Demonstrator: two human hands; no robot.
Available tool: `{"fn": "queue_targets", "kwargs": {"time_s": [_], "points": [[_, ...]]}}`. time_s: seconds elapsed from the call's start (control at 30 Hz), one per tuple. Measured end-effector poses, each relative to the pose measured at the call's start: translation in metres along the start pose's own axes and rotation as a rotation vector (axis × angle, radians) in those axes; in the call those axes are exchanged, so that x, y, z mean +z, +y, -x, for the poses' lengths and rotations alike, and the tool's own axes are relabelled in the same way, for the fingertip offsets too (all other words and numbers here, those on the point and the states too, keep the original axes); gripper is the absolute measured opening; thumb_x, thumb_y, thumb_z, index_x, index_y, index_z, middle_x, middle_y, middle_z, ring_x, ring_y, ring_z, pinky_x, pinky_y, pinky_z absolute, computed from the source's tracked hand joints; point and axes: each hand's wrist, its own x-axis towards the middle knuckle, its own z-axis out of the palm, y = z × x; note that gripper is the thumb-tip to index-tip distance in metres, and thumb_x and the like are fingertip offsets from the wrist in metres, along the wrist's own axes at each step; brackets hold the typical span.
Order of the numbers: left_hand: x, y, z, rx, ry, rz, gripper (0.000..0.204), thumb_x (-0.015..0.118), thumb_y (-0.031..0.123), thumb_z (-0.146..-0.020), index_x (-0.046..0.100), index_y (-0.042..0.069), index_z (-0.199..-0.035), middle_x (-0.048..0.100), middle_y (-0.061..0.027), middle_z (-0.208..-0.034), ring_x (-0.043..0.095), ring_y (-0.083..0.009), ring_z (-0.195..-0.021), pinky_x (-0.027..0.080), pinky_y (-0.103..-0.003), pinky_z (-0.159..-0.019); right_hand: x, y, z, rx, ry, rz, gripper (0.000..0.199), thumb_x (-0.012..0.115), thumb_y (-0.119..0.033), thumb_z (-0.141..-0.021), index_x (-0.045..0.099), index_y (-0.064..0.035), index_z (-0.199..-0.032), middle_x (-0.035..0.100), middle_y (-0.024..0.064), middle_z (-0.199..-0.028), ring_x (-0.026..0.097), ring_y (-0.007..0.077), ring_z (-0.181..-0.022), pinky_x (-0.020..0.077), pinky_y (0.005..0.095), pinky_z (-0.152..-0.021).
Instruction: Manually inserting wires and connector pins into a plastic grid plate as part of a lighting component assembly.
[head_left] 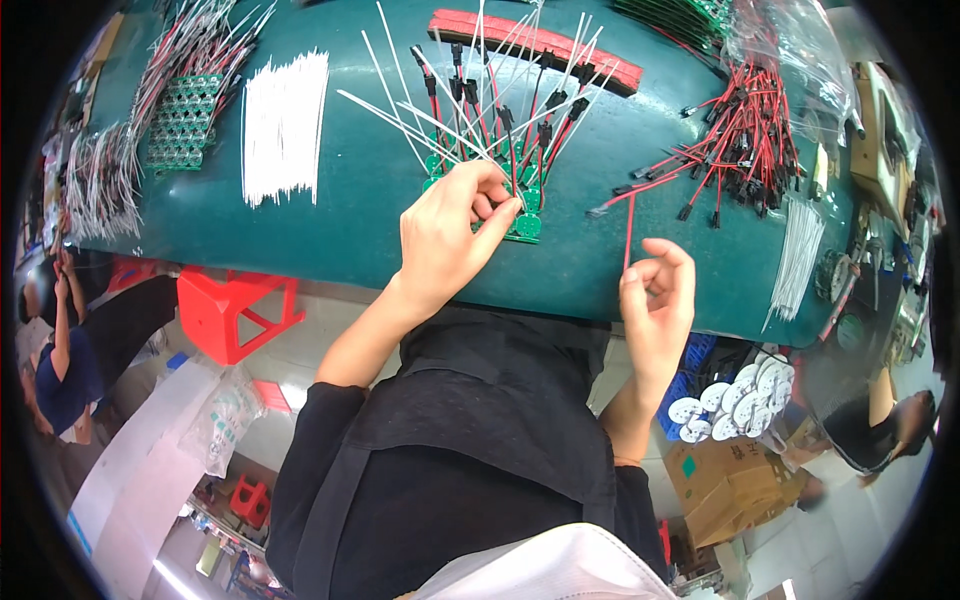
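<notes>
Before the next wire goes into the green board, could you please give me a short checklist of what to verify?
1. Left hand steadies the green circuit board on the teal table: ok, fingers rest on it.
2. Right hand has a wire: ok, it pinches a red wire that stands up from it.
3. Wire's tip lined up with a hole: not ok, it is apart from the board, to its right.
4. Free hole on the board: cannot tell, the left hand and fitted wires hide it.
5. Supply within reach: ok, a pile of red and black wires lies to the right, loose white wires to the left.
</notes>
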Motion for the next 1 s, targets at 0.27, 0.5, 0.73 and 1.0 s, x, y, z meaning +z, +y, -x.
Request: {"fn": "queue_targets", "kwargs": {"time_s": [0.27,0.5,0.73,1.0], "points": [[-0.009,0.002,0.005,0.57,-0.054,0.005,0.027,0.078,0.005,-0.068,0.074,0.011,-0.094,0.06,-0.0016,-0.086,0.062,-0.0178,-0.073,0.052,-0.029,-0.059,0.016,-0.015,0.028,0.162,-0.382,-0.472,0.035,0.059,0.009,-0.09,0.043,-0.0014,-0.119,0.054,0.0014,-0.086,0.053,0.0059,-0.076,0.0451,0.0199,-0.066],[-0.018,-0.009,0.008,0.392,-0.017,0.119,0.027,0.076,-0.002,-0.07,0.073,0.007,-0.095,0.07,-0.0064,-0.087,0.068,-0.0203,-0.076,0.056,-0.031,-0.065,0.025,-0.015,0.002,-0.116,-0.331,-0.062,0.02,0.059,-0.002,-0.094,0.061,-0.0008,-0.114,0.059,0.0048,-0.087,0.056,0.0112,-0.074,0.046,0.0241,-0.065],[-0.029,-0.017,0.007,-0.093,-0.06,0.356,0.019,0.069,-0.004,-0.086,0.067,-0.005,-0.104,0.07,-0.0129,-0.1,0.069,-0.0176,-0.09,0.055,-0.029,-0.082,0.039,-0.001,-0.05,-0.525,0.109,0.826,0.021,0.068,-0.01,-0.089,0.067,-0.0074,-0.11,0.055,0.0117,-0.095,0.056,0.0272,-0.086,0.0495,0.039,-0.074],[-0.019,-0.021,0.01,0.0,0.036,0.215,0.015,0.073,-0.005,-0.08,0.069,-0.003,-0.095,0.072,-0.0094,-0.094,0.07,-0.014,-0.074,0.057,-0.025,-0.066,0.014,0.015,-0.042,-0.544,0.135,0.803,0.025,0.067,0.0,-0.085,0.066,-0.006,-0.109,0.055,0.0115,-0.097,0.057,0.0295,-0.093,0.0486,0.0392,-0.08]]}}
